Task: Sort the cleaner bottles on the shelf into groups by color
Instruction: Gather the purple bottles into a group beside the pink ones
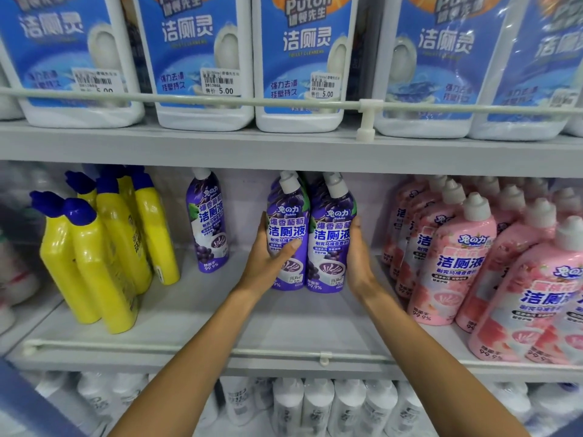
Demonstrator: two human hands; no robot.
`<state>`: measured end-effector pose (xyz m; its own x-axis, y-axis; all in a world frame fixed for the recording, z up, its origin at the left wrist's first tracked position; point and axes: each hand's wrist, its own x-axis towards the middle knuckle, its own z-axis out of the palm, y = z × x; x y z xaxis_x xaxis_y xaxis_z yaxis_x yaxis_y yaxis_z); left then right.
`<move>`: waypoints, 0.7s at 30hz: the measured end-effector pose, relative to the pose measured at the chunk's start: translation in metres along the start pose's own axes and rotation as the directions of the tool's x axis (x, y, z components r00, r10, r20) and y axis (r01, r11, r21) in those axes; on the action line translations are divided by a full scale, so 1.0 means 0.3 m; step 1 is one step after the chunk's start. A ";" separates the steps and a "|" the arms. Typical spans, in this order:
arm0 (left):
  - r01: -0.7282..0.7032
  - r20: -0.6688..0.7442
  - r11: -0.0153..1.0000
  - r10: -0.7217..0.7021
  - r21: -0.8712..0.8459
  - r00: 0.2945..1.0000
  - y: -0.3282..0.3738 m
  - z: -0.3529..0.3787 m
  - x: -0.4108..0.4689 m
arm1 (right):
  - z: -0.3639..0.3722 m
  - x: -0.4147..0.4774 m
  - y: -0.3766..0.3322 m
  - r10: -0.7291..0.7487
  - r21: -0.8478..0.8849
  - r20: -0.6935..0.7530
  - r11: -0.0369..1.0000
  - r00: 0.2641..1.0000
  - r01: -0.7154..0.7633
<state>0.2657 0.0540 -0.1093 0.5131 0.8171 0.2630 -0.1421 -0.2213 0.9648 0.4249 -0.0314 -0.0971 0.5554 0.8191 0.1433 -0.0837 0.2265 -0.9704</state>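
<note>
Two purple bottles (310, 244) stand upright, caps up — left hand (268, 260) and right hand (358, 253) clasping them from either side, arms outstretched.

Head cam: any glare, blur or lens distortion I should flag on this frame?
Head view: wide-angle bowing, the upper rail curves; glare streaks on the yellow bottles and pink bottles; white bottles on the bottom shelf and the frame edges are soft; purple bottles between the left hand and right hand are sharp, labels readable; lighting even, shadows faint.
</note>
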 end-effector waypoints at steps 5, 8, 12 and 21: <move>-0.037 -0.093 0.992 0.048 0.117 0.995 0.035 -0.049 -0.005 | -0.018 -0.020 -0.002 -0.043 -0.004 0.029 0.999 0.999 0.043; -0.197 -0.448 0.915 0.349 0.351 0.823 0.111 -0.145 0.008 | -0.026 -0.039 0.003 -0.078 -0.009 0.041 0.997 0.996 0.078; -0.149 -0.494 0.822 0.464 0.550 0.736 0.134 -0.365 0.148 | -0.014 -0.048 0.014 -0.126 -0.040 0.033 0.991 0.991 0.128; 0.050 -0.300 0.952 0.045 0.302 0.953 0.072 -0.479 0.112 | -0.026 -0.052 0.018 -0.136 -0.057 0.069 0.989 0.988 0.140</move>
<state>0.1583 0.1533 -0.0801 0.2290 0.9281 0.2936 0.1461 -0.3310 0.9323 0.4223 -0.0470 -0.1061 0.5033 0.8151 0.2867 0.0422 0.3083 -0.9504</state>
